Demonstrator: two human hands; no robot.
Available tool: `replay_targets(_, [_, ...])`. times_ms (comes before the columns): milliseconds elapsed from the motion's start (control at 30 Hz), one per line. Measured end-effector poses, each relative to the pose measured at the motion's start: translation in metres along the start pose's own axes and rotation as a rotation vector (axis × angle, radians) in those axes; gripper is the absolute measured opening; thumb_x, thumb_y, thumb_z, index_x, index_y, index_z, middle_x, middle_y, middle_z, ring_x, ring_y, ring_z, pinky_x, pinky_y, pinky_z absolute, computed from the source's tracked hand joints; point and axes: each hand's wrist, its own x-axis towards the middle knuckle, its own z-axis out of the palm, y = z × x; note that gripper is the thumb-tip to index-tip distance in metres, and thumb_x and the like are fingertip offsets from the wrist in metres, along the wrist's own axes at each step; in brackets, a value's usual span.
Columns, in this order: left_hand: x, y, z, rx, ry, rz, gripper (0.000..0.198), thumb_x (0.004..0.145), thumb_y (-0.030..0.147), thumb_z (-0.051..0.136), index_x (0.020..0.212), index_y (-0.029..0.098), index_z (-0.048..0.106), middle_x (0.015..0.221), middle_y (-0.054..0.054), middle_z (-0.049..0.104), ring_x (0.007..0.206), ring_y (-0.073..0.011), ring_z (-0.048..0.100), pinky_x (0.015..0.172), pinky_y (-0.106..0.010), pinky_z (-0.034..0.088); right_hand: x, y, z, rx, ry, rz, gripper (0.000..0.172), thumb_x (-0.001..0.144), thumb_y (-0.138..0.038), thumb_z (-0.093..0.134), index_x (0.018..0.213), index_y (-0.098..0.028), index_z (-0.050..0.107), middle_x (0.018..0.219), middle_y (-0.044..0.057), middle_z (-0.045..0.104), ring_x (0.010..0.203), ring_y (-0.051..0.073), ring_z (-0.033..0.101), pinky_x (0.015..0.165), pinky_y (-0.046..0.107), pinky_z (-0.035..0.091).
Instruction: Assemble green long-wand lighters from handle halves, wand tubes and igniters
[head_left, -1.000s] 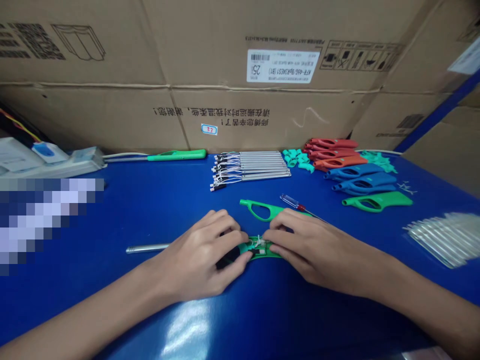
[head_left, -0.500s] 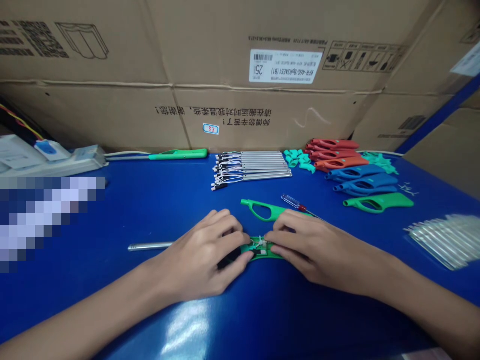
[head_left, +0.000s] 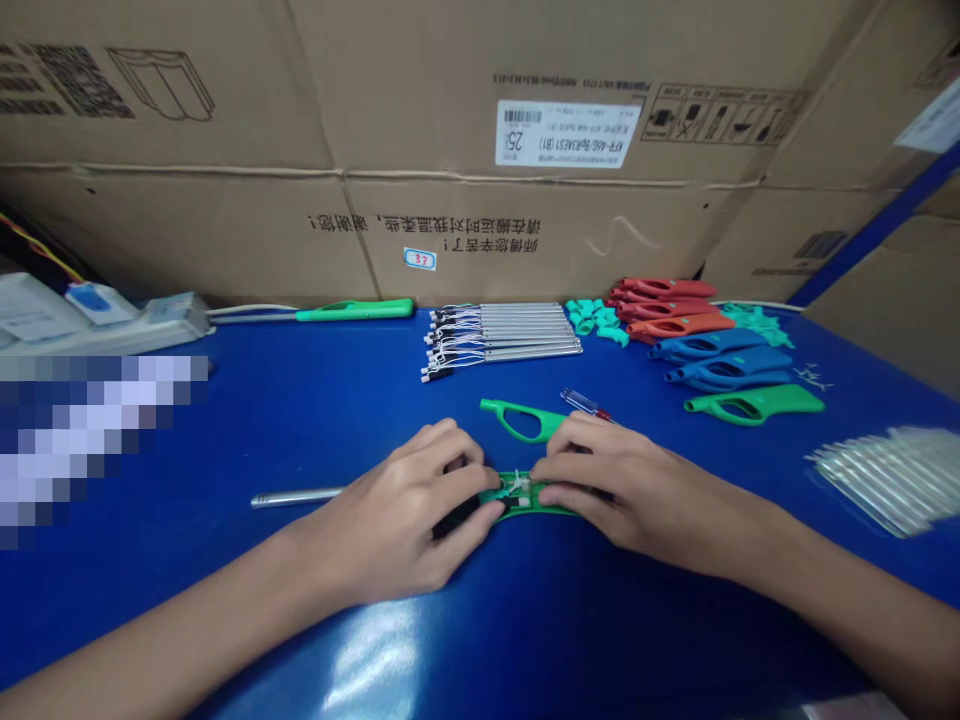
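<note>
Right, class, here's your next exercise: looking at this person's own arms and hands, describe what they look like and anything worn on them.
The left hand and right hand are bare, without gloves. The left forearm and right forearm show no sleeve. No watch, ring, tape or cable is visible on either side.

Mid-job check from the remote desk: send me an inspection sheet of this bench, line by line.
Surface: blue bench, glossy, glare near the front.
Job's things: green lighter shell with white wires on it; metal tube beside it.
Clutter: screwdriver, second green shell, rows of wired metal rods, red shells, blue shells.
Hands: left hand and right hand both gripping the shell.
Cables: white cable at the bench's back; red-yellow wires far left.
Surroundings: cardboard cartons, power strip.
</note>
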Motion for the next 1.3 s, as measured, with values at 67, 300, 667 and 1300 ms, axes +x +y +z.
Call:
replay_targets(67, [0.0,0.0,-0.001,-0.001,-0.004,0.0,0.017,0.093,0.017,0.054,0.098,0.012,0.07,0.088,-0.009,0.06,0.081,-0.0186,0.054,0.075,-0.036,0.047,-0.001,0.0,-0.003,0.001,-0.014,0.0,0.022,0.1,-0.027,0.048,0.101,-0.018,0.069,0.096,0.004,0.057,0.092,0.016,0.054,0.084,0.031,0.043])
replay_targets(300, [0.0,-0.002,-0.001,-0.014,-0.016,-0.012,0.016,0.093,0.017,0.055,0.099,0.013,0.069,0.09,-0.008,0.06,0.082,-0.018,0.054,0.078,-0.036,0.047,-0.003,0.002,-0.01,0.011,-0.069,0.021,0.02,0.098,-0.02,0.049,0.11,-0.021,0.066,0.105,0.004,0.058,0.098,0.016,0.055,0.089,0.032,0.043])
replay_targets(667, [0.002,-0.001,-0.002,-0.004,0.004,-0.002,0.016,0.093,0.016,0.055,0.099,0.013,0.069,0.088,-0.008,0.059,0.081,-0.0176,0.054,0.076,-0.034,0.048,-0.005,0.001,-0.011,-0.041,-0.063,-0.022,0.023,0.099,-0.017,0.044,0.104,-0.02,0.067,0.102,0.005,0.058,0.094,0.017,0.055,0.088,0.034,0.045])
replay_targets(1300, [0.002,0.001,-0.005,0.015,-0.083,0.008,0.023,0.095,0.015,0.049,0.11,0.017,0.067,0.092,-0.008,0.056,0.082,-0.0178,0.052,0.074,-0.033,0.046,-0.004,-0.001,-0.001,-0.148,0.045,-0.091,0.022,0.094,-0.013,0.051,0.094,-0.019,0.072,0.096,0.005,0.061,0.087,0.016,0.059,0.087,0.034,0.05])
